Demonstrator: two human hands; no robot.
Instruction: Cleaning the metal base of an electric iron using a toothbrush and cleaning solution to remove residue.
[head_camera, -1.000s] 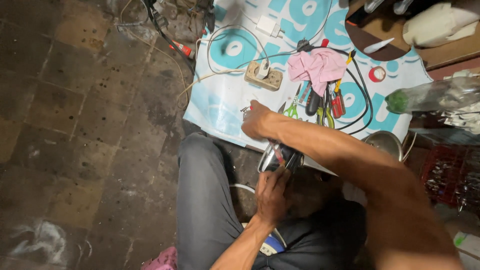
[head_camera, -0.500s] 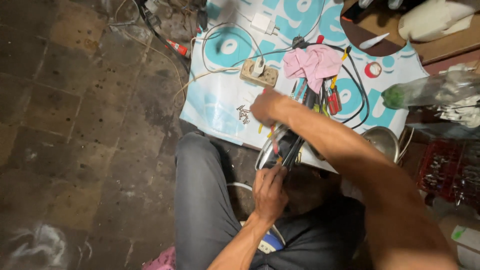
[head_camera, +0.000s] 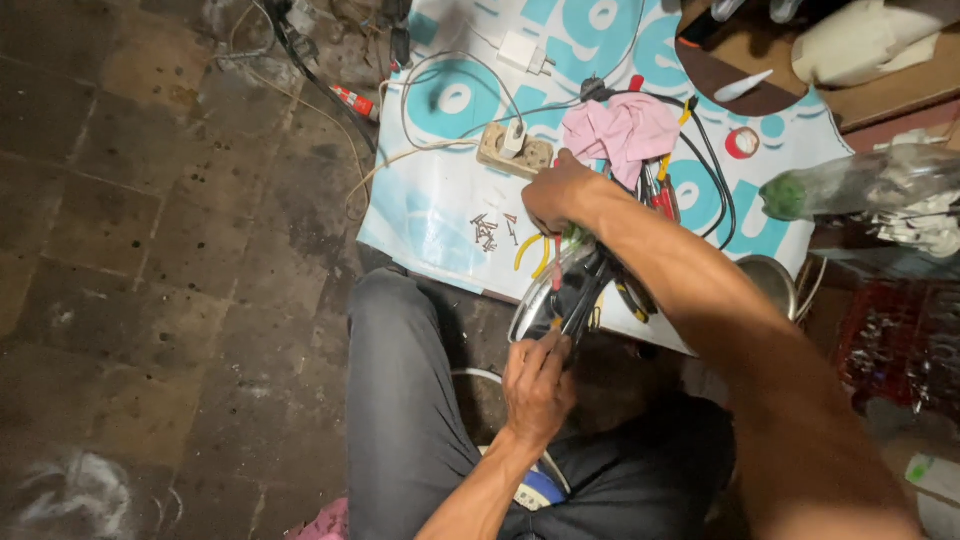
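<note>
I sit on the floor with a shiny metal appliance (head_camera: 548, 292) on my lap; dark and red wires run over it. My left hand (head_camera: 535, 385) grips its near end from below. My right hand (head_camera: 553, 193) reaches forward over the blue-and-white mat (head_camera: 440, 215), its fingers curled down beside yellow-handled pliers (head_camera: 530, 250) and a small pile of screws (head_camera: 488, 230). Its fingertips are hidden, so I cannot tell whether it holds anything.
On the mat lie a pink cloth (head_camera: 625, 130), a beige power strip (head_camera: 512, 150) with a white plug, red-handled tools (head_camera: 662, 198), black cables and a white charger (head_camera: 525, 52). A metal bowl (head_camera: 768, 280) and a clear plastic bottle (head_camera: 860, 180) sit right. Dark floor tiles lie left.
My right hand has moved away from the appliance and forward onto the mat near the pliers. The left hand keeps its grip on the appliance.
</note>
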